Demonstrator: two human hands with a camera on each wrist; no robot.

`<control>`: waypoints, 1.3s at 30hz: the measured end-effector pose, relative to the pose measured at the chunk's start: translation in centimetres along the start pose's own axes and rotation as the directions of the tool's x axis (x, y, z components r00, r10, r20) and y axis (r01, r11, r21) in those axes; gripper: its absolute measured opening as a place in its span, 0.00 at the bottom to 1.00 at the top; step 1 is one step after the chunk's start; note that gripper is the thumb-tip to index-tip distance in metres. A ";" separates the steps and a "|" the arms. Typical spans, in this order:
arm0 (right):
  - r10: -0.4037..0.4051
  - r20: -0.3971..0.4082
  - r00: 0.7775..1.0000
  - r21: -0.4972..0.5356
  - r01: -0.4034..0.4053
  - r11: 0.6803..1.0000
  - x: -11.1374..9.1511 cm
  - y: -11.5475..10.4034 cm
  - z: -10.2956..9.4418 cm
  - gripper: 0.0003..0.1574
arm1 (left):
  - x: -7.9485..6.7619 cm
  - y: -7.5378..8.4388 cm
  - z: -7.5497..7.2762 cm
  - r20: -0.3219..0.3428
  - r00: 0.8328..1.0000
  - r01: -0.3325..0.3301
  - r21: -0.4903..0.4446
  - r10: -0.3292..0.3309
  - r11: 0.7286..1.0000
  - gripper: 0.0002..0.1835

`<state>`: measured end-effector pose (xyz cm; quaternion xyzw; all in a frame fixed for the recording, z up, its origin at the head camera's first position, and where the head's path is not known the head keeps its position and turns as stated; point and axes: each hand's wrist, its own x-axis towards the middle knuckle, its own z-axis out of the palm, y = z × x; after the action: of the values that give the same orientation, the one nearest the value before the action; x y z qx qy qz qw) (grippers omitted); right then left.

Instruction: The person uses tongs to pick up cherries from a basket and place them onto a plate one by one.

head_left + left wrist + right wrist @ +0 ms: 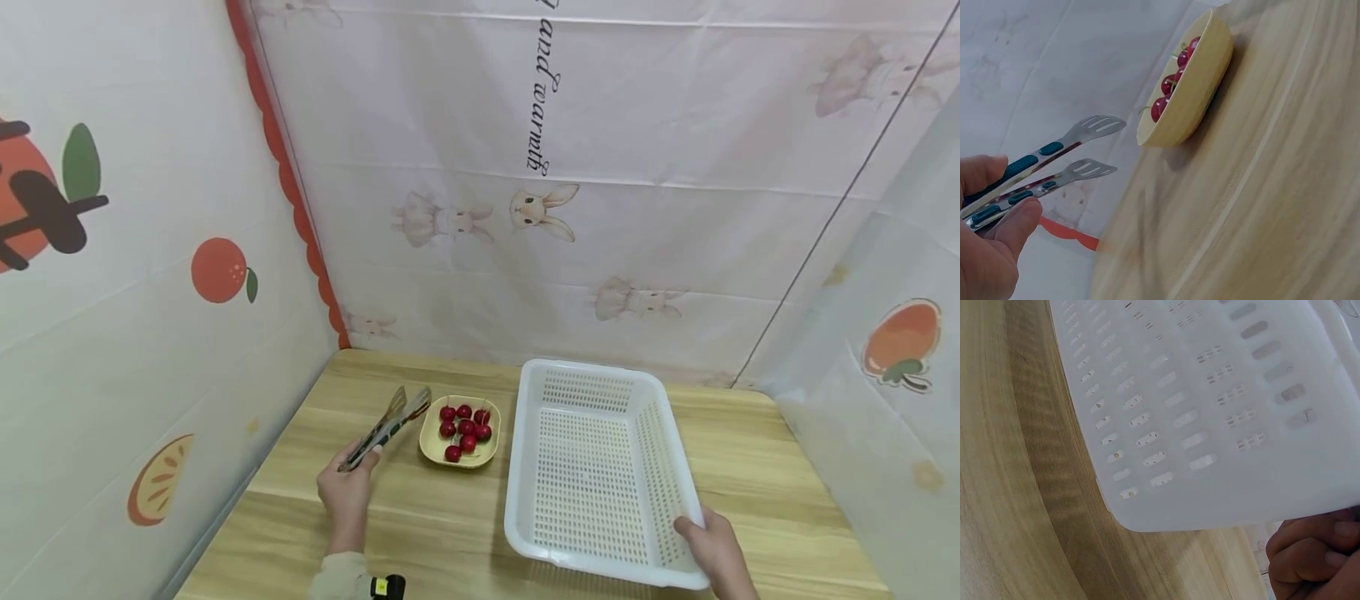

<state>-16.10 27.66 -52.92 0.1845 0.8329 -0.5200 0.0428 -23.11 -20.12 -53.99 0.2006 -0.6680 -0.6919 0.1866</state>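
Note:
My left hand (347, 492) holds a pair of metal tongs (1029, 165) with teal grips and slotted tips, pinched between thumb and fingers. The two tips stand apart with nothing between them, close to the left side of a yellow bowl (424, 450). Several dark red cherries (467, 427) with stems lie in that bowl. At the right, my right hand (716, 546) grips the rim of a white perforated plastic basket (517, 500), thumb on the inside near the front right corner. No contents show inside the basket. In the right wrist view, curled fingers (1310, 556) press below the basket's rim.
All of this is on a light wood-grain table (427, 525). A printed curtain (450, 275) with rabbits hangs behind it, and fruit-patterned sheets (150, 367) flank it left and right. The basket stands just right of the bowl.

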 end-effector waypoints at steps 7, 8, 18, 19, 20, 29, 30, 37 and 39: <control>-0.004 0.000 1.000 0.014 0.004 1.000 0.1 0.2 0.0 0.29 | 0.9 -0.5 -0.1 -0.046 0.999 -0.010 -0.015 0.009 1.000 0.25; -0.001 -0.001 1.000 0.015 0.001 1.000 0.1 0.2 0.1 0.29 | 1.0 -0.5 -0.1 -0.042 0.999 -0.006 -0.015 0.005 1.000 0.25; 0.024 0.002 1.000 0.034 -0.024 0.999 0.0 0.2 0.0 0.29 | 1.6 -1.1 0.4 0.004 1.000 0.020 -0.037 -0.020 0.999 0.24; 0.030 0.007 1.000 0.045 -0.031 0.999 0.0 0.2 0.0 0.30 | 1.6 -1.2 0.4 0.004 1.000 0.019 -0.037 -0.019 0.999 0.24; 0.036 0.011 0.999 0.053 -0.037 0.998 -0.1 0.2 0.0 0.30 | 1.6 -1.3 0.4 0.003 1.000 0.022 -0.030 -0.022 0.999 0.24; 0.034 0.013 0.999 0.056 -0.035 0.998 0.1 0.4 0.2 0.30 | 1.3 -1.4 0.3 0.057 0.998 0.040 0.006 -0.040 0.999 0.24; 0.032 0.012 0.999 0.056 -0.032 0.998 0.1 0.4 0.1 0.30 | 1.3 -1.3 0.3 0.070 0.997 0.044 0.009 -0.045 0.999 0.24; 0.040 0.013 0.999 0.060 -0.041 0.997 0.1 0.1 0.0 0.31 | 1.2 -1.5 -0.1 0.118 0.992 0.033 0.079 -0.042 0.996 0.24; 0.037 0.011 0.999 0.058 -0.038 0.998 0.1 0.1 0.0 0.31 | 1.2 -1.6 -0.2 0.117 0.993 0.012 0.125 -0.027 0.992 0.24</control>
<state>-16.17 27.72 -53.08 0.1985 0.8135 -0.5442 0.0514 -24.01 -20.89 -55.60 0.1767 -0.7175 -0.6616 0.1271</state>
